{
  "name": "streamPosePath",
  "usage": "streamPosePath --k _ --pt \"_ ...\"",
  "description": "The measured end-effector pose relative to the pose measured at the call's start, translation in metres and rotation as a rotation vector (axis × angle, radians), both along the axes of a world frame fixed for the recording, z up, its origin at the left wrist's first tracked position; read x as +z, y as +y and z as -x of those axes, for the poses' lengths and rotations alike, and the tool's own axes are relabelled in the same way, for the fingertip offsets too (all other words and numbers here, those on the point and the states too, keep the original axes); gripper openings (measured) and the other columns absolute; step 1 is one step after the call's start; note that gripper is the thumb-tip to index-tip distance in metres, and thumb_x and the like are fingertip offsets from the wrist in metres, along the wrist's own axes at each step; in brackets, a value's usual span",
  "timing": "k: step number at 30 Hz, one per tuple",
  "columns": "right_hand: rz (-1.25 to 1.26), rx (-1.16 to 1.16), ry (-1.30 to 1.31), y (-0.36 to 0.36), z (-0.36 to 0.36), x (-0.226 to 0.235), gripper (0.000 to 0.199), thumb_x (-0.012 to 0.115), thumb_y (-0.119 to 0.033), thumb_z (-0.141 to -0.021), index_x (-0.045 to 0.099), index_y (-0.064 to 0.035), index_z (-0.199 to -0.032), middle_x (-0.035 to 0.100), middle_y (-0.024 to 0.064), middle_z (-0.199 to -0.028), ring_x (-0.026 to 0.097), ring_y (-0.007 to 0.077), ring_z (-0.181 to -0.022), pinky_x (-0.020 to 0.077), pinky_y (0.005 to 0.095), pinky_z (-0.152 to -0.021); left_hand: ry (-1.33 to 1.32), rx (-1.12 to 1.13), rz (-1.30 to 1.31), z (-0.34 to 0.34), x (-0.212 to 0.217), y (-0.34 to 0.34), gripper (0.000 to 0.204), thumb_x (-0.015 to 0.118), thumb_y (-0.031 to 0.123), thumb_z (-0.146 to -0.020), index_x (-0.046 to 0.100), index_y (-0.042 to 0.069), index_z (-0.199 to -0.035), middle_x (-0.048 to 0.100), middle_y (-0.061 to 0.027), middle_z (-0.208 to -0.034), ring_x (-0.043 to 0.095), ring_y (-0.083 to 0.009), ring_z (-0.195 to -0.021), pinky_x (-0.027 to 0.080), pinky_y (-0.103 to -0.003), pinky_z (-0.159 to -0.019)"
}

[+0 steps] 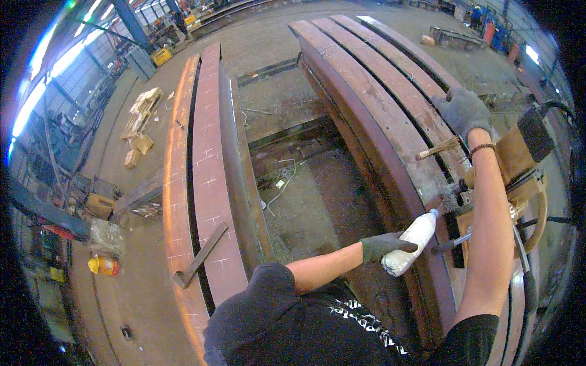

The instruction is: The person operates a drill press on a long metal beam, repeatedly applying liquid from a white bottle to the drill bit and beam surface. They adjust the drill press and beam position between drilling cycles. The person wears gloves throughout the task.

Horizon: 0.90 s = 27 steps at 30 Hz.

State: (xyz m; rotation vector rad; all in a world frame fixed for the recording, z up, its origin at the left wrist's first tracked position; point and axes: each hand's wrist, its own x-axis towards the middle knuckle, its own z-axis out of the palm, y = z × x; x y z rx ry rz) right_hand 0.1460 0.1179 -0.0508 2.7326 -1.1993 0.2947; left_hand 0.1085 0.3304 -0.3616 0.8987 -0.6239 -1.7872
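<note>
My left hand (383, 245), in a dark glove, grips a white plastic squeeze bottle (412, 241) with its nozzle tipped up toward a spot on the rusty curved steel beam (378, 116). My right hand (462, 110), in a grey glove, rests farther up on the same beam, and a wooden-handled brush (437, 148) sticks out just below it; whether the hand grips the brush is unclear. A yellow-brown drilling machine (519, 158) with a black top and cable sits on the beam under my right forearm.
A second set of rusty curved beams (204, 177) lies to the left, with a loose steel bar (198, 256) on it. Between the two sets is a dirty floor gap with wires. Wood scraps (141, 113) and a yellow container (102, 265) lie on the far left.
</note>
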Motion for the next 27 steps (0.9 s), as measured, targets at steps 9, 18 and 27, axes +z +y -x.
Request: streamPosePath --k 9,18,27 --pt "-0.019 -0.017 0.001 0.003 0.000 0.001 0.054 0.060 -0.056 -0.093 0.077 -0.0063 -0.105 0.072 0.0252 -0.114 0.070 0.0404 -0.106 0.0542 0.0487 -0.093 -0.009 0.033 -0.031 0.000 0.008 0.004 0.064 0.079 0.035 -0.091 0.053 0.004 -0.141 0.071 -0.0054 -0.112 0.067 -0.0160 -0.089 0.057 -0.034 -0.083" --pt "0.035 0.016 -0.012 -0.013 0.001 -0.015 0.055 0.059 -0.059 -0.093 0.077 -0.0074 -0.099 0.073 0.0235 -0.110 0.071 0.0398 -0.104 0.0547 0.0482 -0.092 0.004 0.021 -0.061 -0.010 0.018 0.006 0.056 0.080 0.035 -0.090 0.059 0.006 -0.134 0.072 -0.0051 -0.106 0.067 -0.0168 -0.085 0.057 -0.034 -0.078" --pt "0.081 0.063 -0.049 -0.032 0.004 -0.021 0.061 0.059 -0.063 -0.091 0.078 -0.0065 -0.098 0.075 0.0217 -0.100 0.073 0.0411 -0.095 0.0570 0.0490 -0.087 0.083 -0.040 -0.154 -0.015 0.020 -0.003 0.042 0.077 0.029 -0.092 0.064 0.007 -0.126 0.073 -0.0059 -0.096 0.069 -0.0199 -0.073 0.059 -0.037 -0.065"
